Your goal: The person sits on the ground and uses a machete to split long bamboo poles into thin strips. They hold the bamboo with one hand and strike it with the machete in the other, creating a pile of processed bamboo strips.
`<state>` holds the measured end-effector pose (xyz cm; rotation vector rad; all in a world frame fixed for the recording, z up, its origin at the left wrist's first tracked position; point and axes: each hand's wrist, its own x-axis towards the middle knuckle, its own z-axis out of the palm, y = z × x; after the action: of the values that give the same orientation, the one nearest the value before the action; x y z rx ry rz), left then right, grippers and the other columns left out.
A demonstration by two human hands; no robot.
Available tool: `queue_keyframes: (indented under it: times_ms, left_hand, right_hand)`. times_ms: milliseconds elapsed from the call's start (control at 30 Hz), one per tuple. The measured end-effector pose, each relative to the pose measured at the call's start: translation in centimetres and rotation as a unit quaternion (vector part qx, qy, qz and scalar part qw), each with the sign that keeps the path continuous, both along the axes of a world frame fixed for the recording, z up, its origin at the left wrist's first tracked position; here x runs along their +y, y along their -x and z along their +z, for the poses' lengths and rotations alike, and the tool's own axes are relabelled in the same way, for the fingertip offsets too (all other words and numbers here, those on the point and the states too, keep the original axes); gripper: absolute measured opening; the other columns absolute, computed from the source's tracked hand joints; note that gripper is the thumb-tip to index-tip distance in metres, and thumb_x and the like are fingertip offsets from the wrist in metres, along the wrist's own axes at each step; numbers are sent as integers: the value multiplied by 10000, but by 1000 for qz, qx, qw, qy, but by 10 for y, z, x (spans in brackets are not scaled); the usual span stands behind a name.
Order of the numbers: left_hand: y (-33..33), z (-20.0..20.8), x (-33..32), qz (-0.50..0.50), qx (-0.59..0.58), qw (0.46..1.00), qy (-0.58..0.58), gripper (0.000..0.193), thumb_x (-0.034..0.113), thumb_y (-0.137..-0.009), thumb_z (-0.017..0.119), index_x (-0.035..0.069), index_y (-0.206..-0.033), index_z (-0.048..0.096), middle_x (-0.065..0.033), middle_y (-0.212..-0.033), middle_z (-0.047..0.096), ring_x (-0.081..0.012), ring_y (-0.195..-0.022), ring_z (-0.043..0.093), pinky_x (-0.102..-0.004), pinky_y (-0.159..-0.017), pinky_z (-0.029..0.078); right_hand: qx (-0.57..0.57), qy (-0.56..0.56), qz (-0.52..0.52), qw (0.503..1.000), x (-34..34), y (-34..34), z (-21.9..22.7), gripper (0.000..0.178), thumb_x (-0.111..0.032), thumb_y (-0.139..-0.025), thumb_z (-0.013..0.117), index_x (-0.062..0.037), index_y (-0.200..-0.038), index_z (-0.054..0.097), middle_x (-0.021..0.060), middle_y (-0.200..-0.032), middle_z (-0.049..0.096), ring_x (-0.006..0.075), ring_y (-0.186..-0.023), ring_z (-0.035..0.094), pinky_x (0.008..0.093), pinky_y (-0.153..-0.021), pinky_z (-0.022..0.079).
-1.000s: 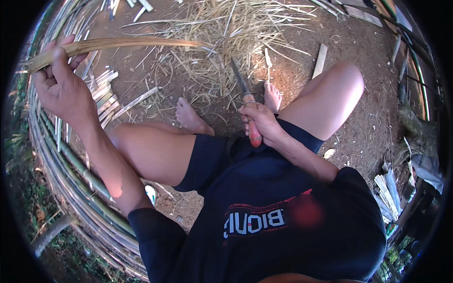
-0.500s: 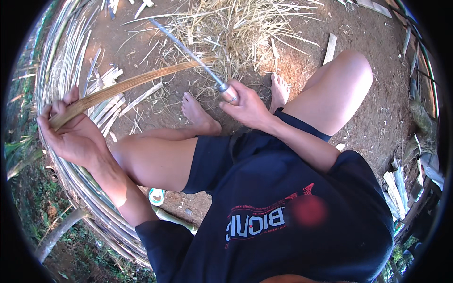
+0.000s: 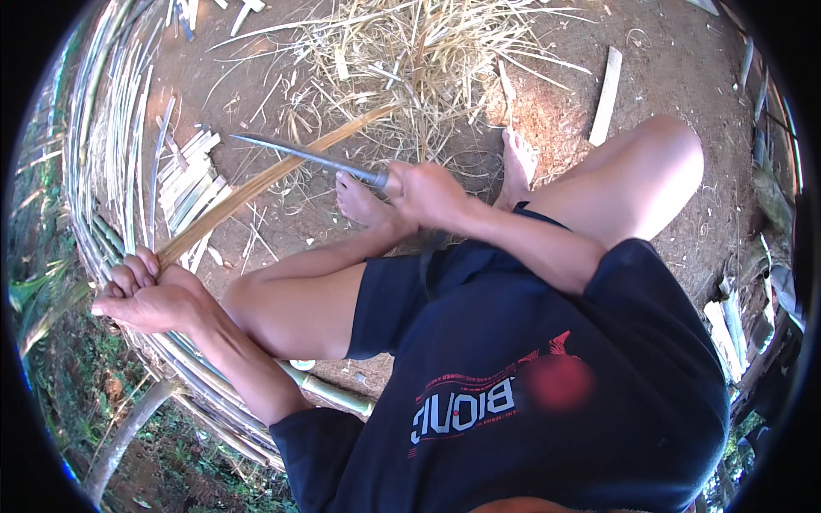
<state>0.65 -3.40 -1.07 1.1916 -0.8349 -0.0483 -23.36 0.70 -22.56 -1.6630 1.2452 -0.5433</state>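
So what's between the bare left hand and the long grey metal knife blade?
In the head view, a long flat tan bamboo-like strip runs from the left hand to the blade and beyond.

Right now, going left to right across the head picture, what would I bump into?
Left hand → knife blade → right hand → right foot → lone pale strip on the ground → pale strips near the right edge.

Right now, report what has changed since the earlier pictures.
The left hand has come nearer the body, bringing its end of the tan strip along. The right hand has swung the knife leftward: it now crosses the strip in view. Both hands keep their holds; the shavings pile stays put.
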Motion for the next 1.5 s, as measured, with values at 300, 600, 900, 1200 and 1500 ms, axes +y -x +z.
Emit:
queue_keyframes:
  times_ms: [300,600,900,1200,1500]
  left_hand:
    - [35,9,-5,8,-41,999,0,492,479,-1023,373,165,-681,209,37,-587,151,-96,-496,169,-254,-462,189]
    - [33,5,-12,14,-31,999,-5,456,449,-1033,357,158,-704,235,31,-591,161,-105,-499,174,-259,-455,191]
    - [3,8,-22,-11,-17,1000,1,437,414,-1041,343,160,-703,233,34,-582,173,-102,-488,145,-262,-428,172]
    - [5,6,-23,27,-4,1000,1,403,346,-1046,308,167,-694,226,40,-574,154,-104,-486,124,-263,-440,156]
    - [-3,4,-28,33,32,999,8,409,334,-1043,343,162,-692,221,40,-578,156,-105,-495,133,-270,-448,166]
  right_hand:
    - [60,-46,-56,996,-22,12,-47,170,-128,-784,620,-52,-930,577,188,-680,641,391,-645,652,492,-609,516]
    - [58,40,-43,997,-6,7,-69,235,-139,-797,602,-42,-1011,601,208,-713,654,385,-635,651,462,-596,525]
    - [-2,-19,3,1000,-15,8,-50,165,-178,-851,550,-60,-959,591,224,-696,629,406,-660,640,518,-643,509]
    - [112,-94,19,989,-23,24,-52,192,-189,-878,541,-62,-1000,618,236,-842,671,383,-797,672,493,-720,523]
    - [143,-138,-31,980,-34,33,-83,197,-124,-836,556,-42,-997,633,225,-834,669,376,-813,670,475,-752,533]
